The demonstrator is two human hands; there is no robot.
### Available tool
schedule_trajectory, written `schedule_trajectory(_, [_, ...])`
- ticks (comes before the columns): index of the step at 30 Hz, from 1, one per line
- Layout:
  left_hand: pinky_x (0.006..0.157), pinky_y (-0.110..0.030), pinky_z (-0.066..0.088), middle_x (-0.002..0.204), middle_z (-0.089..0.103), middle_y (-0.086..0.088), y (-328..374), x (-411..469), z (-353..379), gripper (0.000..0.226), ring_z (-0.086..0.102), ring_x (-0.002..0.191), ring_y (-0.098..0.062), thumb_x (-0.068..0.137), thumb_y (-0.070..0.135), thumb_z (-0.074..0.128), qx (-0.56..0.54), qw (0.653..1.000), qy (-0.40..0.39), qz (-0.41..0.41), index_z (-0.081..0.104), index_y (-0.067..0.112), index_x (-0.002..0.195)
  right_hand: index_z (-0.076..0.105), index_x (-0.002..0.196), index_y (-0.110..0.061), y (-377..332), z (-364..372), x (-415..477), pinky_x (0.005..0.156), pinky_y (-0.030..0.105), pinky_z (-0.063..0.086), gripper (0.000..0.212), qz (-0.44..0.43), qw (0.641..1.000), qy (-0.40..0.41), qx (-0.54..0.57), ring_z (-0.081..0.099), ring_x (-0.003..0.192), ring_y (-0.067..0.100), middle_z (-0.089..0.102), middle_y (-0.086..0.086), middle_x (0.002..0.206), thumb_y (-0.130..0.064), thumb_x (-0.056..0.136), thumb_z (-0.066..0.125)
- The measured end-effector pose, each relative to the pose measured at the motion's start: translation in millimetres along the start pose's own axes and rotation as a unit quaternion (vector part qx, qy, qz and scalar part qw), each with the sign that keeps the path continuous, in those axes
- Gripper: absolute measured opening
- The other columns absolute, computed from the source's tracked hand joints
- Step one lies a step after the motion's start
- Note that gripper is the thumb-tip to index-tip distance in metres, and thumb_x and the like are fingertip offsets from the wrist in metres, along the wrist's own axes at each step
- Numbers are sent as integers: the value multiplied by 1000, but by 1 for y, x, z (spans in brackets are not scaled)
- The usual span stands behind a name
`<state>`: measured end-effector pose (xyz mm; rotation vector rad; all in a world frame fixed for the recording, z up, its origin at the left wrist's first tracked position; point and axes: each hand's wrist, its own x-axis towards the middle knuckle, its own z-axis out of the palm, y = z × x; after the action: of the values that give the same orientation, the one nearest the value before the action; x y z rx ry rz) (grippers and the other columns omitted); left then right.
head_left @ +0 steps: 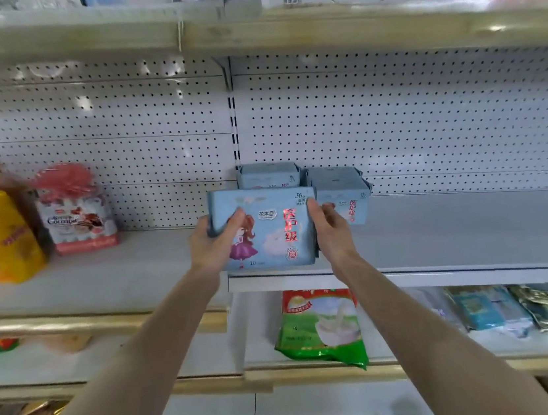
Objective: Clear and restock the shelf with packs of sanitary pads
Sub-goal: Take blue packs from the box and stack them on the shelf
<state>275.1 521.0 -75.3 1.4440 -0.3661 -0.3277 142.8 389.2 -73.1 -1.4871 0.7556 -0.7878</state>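
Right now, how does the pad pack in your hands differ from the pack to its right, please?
The held pack is gripped by the left hand and right hand; the right pack stands on the shelf. The held pack shows most of its front; the right pack is partly hidden. Both are pale blue.

A white perforated metal back panel (392,117) spread either side of a slotted white upright post (233,122), with soft glare patches (83,101) left of it and a flat grey shelf board (458,226) beneath.
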Motion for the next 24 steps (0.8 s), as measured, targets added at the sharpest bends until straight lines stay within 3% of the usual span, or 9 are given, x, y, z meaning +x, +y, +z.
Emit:
schedule_trajectory(2, [62, -23, 56, 101, 71, -2, -6, 16, 4, 42, 71, 83, -13, 82, 37, 76, 4, 1000, -14, -8, 64, 9, 110, 55, 89, -23, 5, 2, 13, 59, 18, 42, 24, 5, 1000, 15, 4, 57, 76, 8, 65, 0, 95, -46, 97, 53])
schedule_trajectory(5, [52, -17, 53, 99, 71, -2, -14, 40, 13, 37, 69, 76, -10, 84, 35, 74, 21, 999, -31, -10, 66, 10, 110, 63, 104, -17, 13, 3, 38, 77, 29, 49, 34, 14, 999, 32, -16, 61, 91, 17, 67, 4, 108, -48, 97, 51])
schedule_trajectory(8, [71, -32, 60, 98, 73, -3, -29, 74, 26, 33, 71, 89, -22, 82, 38, 75, 40, 999, -30, -11, 69, 15, 105, 66, 104, -16, 25, 7, 74, 89, 37, 50, 40, 35, 998, 36, -35, 62, 100, 21, 67, 3, 105, -52, 96, 50])
schedule_trajectory(11, [80, -39, 59, 95, 71, -1, -41, 107, 40, 27, 70, 91, -23, 80, 39, 76, 62, 998, -17, -18, 65, 21, 97, 66, 108, -14, 33, 13, 108, 78, 28, 47, 42, 54, 997, 35, -33, 59, 89, 16, 65, -2, 94, -51, 97, 50])
schedule_trajectory(14, [77, -42, 60, 86, 72, -2, -50, 130, 51, 26, 71, 83, -23, 76, 41, 78, 82, 997, -15, -8, 65, 20, 86, 64, 115, -14, 43, 18, 133, 71, 22, 44, 38, 49, 997, 51, -25, 55, 84, 13, 56, -10, 87, -45, 99, 50])
schedule_trajectory(18, [69, -33, 59, 85, 73, -4, -63, 165, 61, 49, 71, 79, -19, 69, 47, 78, 82, 996, -28, -11, 69, 7, 96, 62, 112, -14, 57, 26, 166, 98, 41, 48, 33, 46, 995, 89, -22, 57, 102, 22, 51, -13, 90, -42, 97, 54])
schedule_trajectory(22, [71, -22, 55, 71, 69, 16, -72, 183, 69, 14, 67, 74, -7, 84, 27, 74, 63, 997, -48, -16, 63, 19, 81, 65, 120, -14, 71, 34, 186, 103, 45, 47, 42, 48, 994, 99, -24, 59, 114, 23, 55, -17, 94, -47, 95, 54])
schedule_trajectory(24, [74, -22, 54, 63, 67, 20, -79, 189, 71, 18, 65, 72, -6, 88, 20, 70, 55, 996, -66, -11, 58, 24, 75, 65, 125, -15, 77, 37, 192, 104, 44, 47, 46, 48, 993, 106, -27, 59, 115, 24, 55, -19, 94, -49, 95, 54])
